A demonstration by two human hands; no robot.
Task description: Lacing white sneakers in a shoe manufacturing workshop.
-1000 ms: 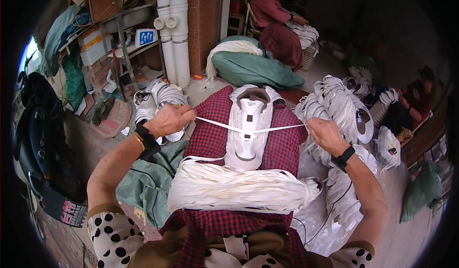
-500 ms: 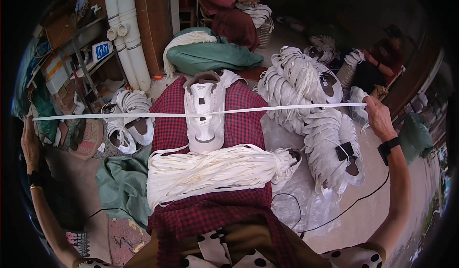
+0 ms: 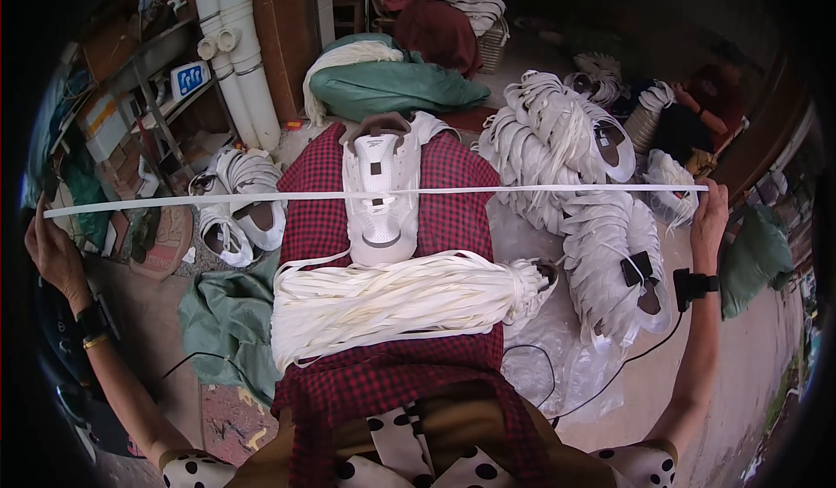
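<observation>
Long flat white lace [image 3: 540, 190] stretched taut and level across the whole view, threaded through the white low-top sneaker [image 3: 380, 194] lying on the red-and-black checked cloth [image 3: 453, 214] over the lap. Left hand [image 3: 50, 249], arm fully out to the side, grip closed on the left lace end; right hand [image 3: 710, 222], likewise fully out, grip pinched on the right end. Risks, judged from this spread: uneven pull dragging one end short through the eyelets; a slipped pinch snapping the lace slack; the sneaker tipping off the lap; snagging on the thick bundle of loose white laces [image 3: 392, 301] just below the sneaker. Signs and packages: pale box with an orange stripe [image 3: 106, 121] on the cluttered shelf upper left; small blue-and-white rectangular sign [image 3: 189, 78] beside the white pipes [image 3: 235, 53].
</observation>
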